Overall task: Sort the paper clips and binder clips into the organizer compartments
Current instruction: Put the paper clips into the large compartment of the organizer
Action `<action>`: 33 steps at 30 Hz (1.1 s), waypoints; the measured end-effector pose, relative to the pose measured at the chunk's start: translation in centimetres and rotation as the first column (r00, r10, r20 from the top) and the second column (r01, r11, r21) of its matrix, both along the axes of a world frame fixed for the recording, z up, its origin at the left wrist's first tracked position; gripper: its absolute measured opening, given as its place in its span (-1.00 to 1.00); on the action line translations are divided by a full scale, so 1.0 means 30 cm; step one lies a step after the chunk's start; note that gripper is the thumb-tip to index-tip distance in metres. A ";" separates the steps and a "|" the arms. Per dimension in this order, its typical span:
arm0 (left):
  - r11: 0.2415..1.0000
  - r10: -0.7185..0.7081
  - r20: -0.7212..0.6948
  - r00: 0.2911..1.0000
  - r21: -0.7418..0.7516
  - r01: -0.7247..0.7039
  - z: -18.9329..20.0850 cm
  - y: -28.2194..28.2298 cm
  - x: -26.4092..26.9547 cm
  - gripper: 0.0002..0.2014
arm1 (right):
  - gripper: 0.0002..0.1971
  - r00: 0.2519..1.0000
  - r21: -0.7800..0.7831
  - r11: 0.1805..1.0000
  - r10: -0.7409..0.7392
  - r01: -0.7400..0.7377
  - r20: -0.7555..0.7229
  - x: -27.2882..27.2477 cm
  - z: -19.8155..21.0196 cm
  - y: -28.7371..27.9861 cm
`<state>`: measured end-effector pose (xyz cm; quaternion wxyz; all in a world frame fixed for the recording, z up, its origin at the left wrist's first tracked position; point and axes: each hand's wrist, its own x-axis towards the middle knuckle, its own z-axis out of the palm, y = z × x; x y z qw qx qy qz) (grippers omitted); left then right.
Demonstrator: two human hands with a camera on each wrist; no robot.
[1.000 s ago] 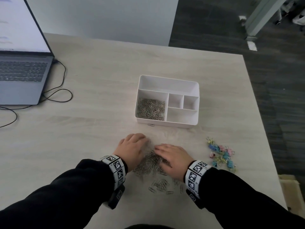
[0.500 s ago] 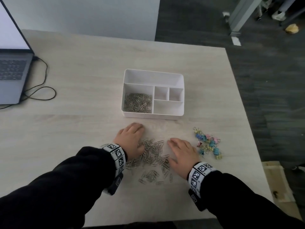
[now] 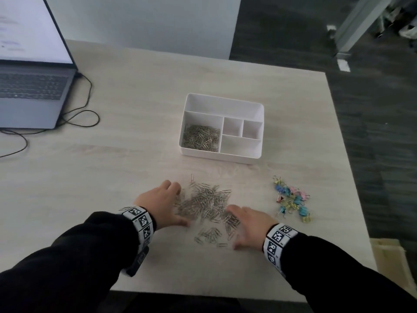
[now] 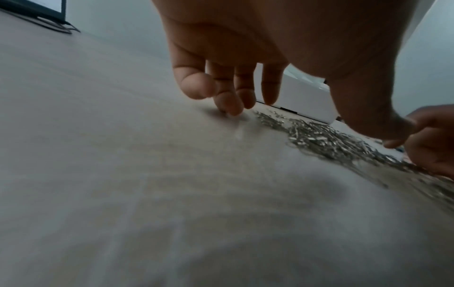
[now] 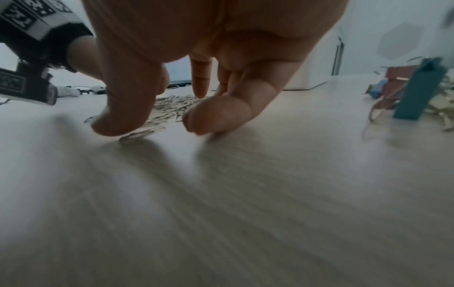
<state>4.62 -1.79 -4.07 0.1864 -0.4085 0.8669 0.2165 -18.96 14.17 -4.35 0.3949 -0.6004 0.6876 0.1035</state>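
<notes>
- Head view only: white plastic organizer with five compartments (image 3: 222,105) on pale wood-grain table (image 3: 112,177); its near-left compartment holds silver paper clips (image 3: 200,138), the other four show nothing.
- Head view: loose heap of silver wire paper clips (image 3: 206,203) on table in front of organizer, between both hands; small stray batch nearer the person.
- Pastel binder clips, blue, pink, yellow (image 3: 292,199), lie right of heap, apart from right hand.
- Left wrist view: left hand (image 4: 245,58) fingers extended downward, tips touching table at heap's left edge; holding nothing.
- Right wrist view: right hand (image 5: 196,64) spread, thumb and little finger on table, thumb tip over a clip; heap lies ahead under fingers; nothing gripped.
- Open grey laptop (image 3: 29,86) with black cable, far left.
</notes>
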 end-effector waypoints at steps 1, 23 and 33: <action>1.000 -0.019 0.036 0.999 0.000 0.019 0.005 0.016 0.001 -0.16 | -0.04 1.000 -0.004 1.000 0.010 -0.010 0.006 0.010 -0.005 -0.003; 0.999 0.001 -0.136 0.991 0.035 0.003 -0.051 0.116 -0.050 -0.68 | -0.79 1.000 -0.163 0.986 0.019 -0.015 0.022 0.133 -0.038 -0.064; 0.981 0.153 -0.016 0.988 -0.123 -0.153 0.007 0.094 0.005 0.17 | -0.62 0.930 -0.318 0.874 -0.343 0.368 0.133 0.060 -0.015 -0.075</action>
